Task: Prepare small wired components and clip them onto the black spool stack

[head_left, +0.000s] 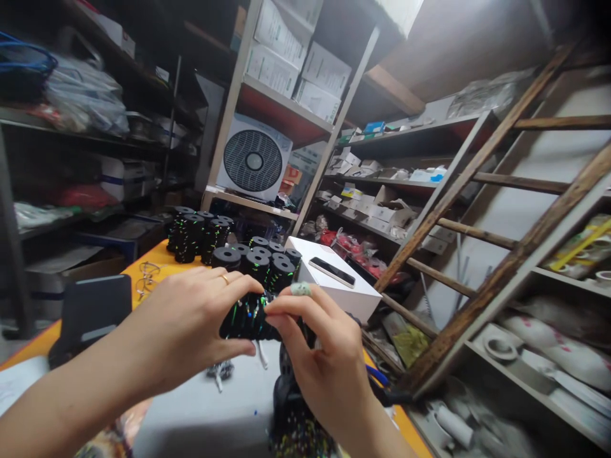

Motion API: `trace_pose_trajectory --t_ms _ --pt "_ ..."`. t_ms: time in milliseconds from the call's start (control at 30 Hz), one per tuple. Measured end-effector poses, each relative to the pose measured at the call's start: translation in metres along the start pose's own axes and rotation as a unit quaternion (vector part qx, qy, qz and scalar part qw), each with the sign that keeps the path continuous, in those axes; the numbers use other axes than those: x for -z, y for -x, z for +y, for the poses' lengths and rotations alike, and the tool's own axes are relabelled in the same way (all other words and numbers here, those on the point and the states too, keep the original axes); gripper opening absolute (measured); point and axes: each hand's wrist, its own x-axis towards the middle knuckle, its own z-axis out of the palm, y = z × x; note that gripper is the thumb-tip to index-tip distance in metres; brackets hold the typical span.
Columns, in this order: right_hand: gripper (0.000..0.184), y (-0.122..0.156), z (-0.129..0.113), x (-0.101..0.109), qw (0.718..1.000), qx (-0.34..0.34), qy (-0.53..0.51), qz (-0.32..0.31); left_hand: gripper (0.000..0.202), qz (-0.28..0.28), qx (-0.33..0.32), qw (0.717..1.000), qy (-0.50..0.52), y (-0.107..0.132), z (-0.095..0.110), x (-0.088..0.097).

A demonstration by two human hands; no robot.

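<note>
My left hand (191, 321) wraps round a black spool (241, 321) wound with dark strand that carries shiny green and blue flecks. Thumb below and fingers above, it holds the spool on its side over the white work surface (191, 413). At the spool's right end, my right hand (329, 340) pinches thumb and index finger together against the winding; what lies between the fingertips is too small to make out. Under the spool sit a small dark bundle with a white tip (219, 372) and a white cord end (262, 356). Below my right hand is a dark, yellow-flecked mass (300, 429).
Similar black spools (258, 259) stand grouped at the table's back, with more spools (191, 232) to their left. A phone (333, 271) rests on a white box (353, 296). Eyeglasses (147, 278) and a black object (95, 312) lie left. A wooden ladder (501, 242) leans right.
</note>
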Motion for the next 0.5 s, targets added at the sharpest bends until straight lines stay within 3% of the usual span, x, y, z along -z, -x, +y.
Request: trace_pose_trajectory --t_ms 167,500 --pt "0.014 -0.0044 0.0067 -0.0130 1.000 -0.016 0.000 -0.024 0.049 -0.011 0.006 1.000 0.016 0.0003 0.0009 0.0011" --pt "0.017 -0.0055 0.0084 -0.0098 0.999 -0.010 -0.001 -0.040 0.048 -0.019 0.010 1.000 0.012 -0.0018 0.0041 0.0026"
